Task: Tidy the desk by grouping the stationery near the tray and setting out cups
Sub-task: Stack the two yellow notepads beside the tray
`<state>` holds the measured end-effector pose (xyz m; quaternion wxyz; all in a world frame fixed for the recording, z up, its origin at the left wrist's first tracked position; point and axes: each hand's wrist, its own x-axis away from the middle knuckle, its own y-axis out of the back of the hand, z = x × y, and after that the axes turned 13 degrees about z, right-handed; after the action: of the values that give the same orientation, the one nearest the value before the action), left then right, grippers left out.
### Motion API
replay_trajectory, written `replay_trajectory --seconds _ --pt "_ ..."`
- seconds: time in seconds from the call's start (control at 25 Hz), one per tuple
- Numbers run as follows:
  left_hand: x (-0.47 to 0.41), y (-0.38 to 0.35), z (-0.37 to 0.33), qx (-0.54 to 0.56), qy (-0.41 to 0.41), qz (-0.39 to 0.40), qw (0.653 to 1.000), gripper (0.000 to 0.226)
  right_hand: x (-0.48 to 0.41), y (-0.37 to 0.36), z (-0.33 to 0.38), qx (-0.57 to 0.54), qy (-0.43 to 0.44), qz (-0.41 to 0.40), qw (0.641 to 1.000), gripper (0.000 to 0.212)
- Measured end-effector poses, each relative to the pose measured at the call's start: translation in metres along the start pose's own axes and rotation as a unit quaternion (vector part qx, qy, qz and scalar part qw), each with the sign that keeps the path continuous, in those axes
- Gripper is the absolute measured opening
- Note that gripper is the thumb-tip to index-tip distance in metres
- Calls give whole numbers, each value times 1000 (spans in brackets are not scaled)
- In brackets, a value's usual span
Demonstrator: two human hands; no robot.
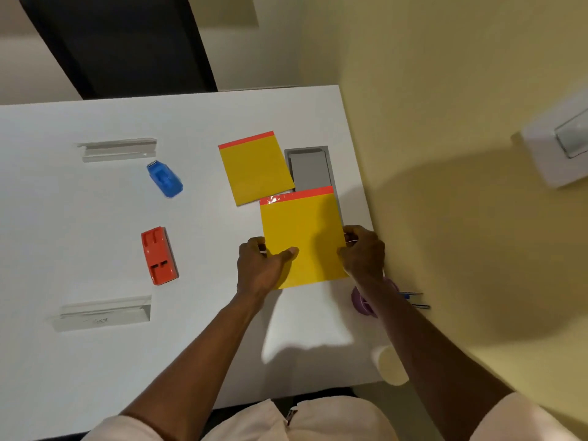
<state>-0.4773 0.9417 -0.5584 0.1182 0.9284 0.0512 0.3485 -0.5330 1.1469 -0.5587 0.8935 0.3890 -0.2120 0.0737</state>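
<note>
In the head view, a yellow pad (302, 237) with an orange-red strip is held by both side edges over the right part of the white desk (95, 218). The left hand (261, 265) is curled at its left edge with the thumb laid on top; the right hand (362, 253) is curled round its right edge; such a two-sided hold is judged to keep the thin pad flat and square while it is lined up. Its far edge overlaps the near end of the grey tray (310, 167); a second yellow pad (254, 168) lies tilted just left of the tray, so the pair is apparently being grouped there. A blue plastic tool (164, 179) and an orange-red one (159, 256) are left well apart on the left, not yet gathered; a cream cup (389, 366) is seen at the near right edge, beside the right forearm.
</note>
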Motion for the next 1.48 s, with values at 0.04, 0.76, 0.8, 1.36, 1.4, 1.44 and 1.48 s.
replay_trajectory --seconds 0.04,0.76,0.8,1.36,1.4,1.44,1.48 --pt "-4 -10 -6 -10 -4 9 1000 89 -6 7 -5 4 -10 -12 1000 40" --pt "-72 -94 -18 -157 57 126 978 94 -51 17 -44 131 -136 46 981 37" --pt "-72 -96 -16 -161 58 130 977 96 -52 17 -44 142 -135 56 979 35" --pt "-79 -83 -7 -249 2 92 964 74 -61 6 -33 270 -122 88 951 35" --pt "-81 -74 -7 -257 -6 78 963 72 -63 6 -26 272 -106 79 953 42" --pt "-84 -64 -8 -260 -11 63 964 72 -67 6 -18 271 -87 72 956 49" --pt "-88 -51 -9 -254 -12 45 966 72 -72 4 -8 265 -67 69 960 56"
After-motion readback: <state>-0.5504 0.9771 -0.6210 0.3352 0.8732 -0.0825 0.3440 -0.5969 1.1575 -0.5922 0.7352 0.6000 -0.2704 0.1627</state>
